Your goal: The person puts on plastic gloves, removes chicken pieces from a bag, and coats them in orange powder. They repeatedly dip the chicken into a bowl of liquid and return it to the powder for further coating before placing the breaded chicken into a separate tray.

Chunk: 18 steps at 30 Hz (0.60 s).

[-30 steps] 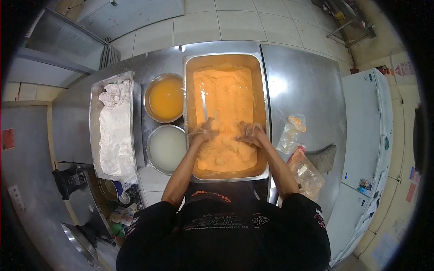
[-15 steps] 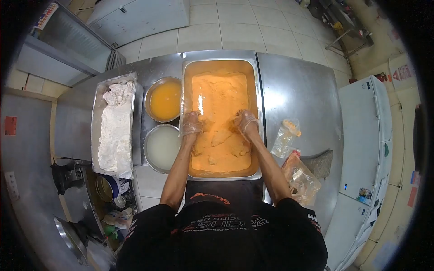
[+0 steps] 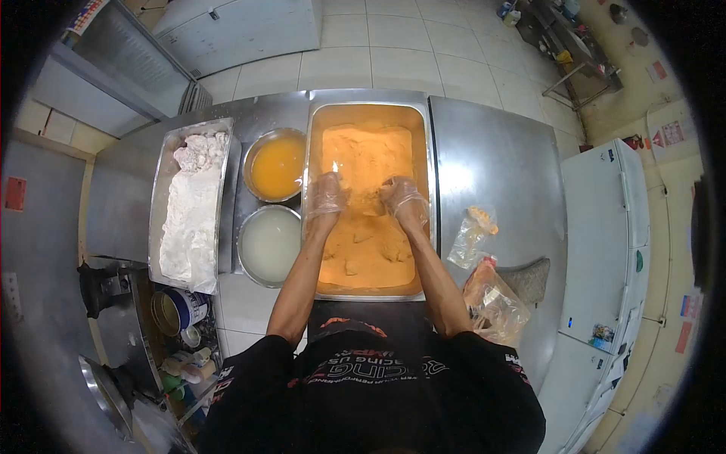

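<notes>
A deep metal tray holds orange powder with a few lumps near its front end. Inside the tray, at the left, my left hand in a clear plastic glove presses into the powder, its fingertips hidden. My right hand, also gloved, is opposite it on the right side, fingers curled down into the powder. Whether either hand grips anything cannot be made out. Between the hands the powder is disturbed and heaped.
Left of the tray are a bowl of orange liquid, a bowl of cloudy liquid and a tray of white flour. On the right lie plastic bags and a grey cloth.
Both hands have moved slightly away from me and closer together within the tray. Powder between them has shifted, and the camera view has shifted a little.
</notes>
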Each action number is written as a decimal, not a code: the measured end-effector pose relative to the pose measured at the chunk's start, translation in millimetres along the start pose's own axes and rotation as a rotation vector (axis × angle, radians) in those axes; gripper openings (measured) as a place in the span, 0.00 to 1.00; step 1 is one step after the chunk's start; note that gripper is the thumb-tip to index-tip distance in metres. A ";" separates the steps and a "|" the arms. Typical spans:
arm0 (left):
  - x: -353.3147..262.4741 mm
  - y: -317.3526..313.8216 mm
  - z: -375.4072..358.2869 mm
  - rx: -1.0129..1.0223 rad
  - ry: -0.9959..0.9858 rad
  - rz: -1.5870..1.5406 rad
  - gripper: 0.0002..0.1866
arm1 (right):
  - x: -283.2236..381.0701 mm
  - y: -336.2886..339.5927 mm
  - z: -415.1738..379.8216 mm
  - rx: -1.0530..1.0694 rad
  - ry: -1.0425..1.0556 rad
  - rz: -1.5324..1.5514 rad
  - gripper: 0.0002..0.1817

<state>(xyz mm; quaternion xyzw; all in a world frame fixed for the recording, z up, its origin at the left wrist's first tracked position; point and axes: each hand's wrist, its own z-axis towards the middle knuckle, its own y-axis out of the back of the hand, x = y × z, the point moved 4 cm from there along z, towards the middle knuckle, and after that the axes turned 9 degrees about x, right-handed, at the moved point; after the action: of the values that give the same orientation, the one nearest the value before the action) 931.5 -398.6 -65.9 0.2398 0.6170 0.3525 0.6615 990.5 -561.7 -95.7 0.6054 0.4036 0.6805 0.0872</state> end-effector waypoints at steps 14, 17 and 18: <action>25.3 -31.2 54.0 -0.052 -0.111 -0.255 0.17 | -3.3 24.5 52.5 -0.119 0.055 -0.019 0.11; 64.3 -64.3 55.0 0.130 0.065 -0.500 0.16 | -33.8 -2.8 55.6 0.044 0.041 -0.262 0.11; 70.5 -71.0 51.4 0.288 0.098 -0.360 0.15 | -50.6 -19.9 42.6 0.045 0.142 -0.250 0.10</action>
<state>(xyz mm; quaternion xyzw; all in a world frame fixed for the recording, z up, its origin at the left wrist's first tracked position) 993.6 -384.0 -158.6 0.2004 0.7251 0.1485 0.6419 1034.0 -560.5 -149.3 0.5026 0.4961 0.6961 0.1290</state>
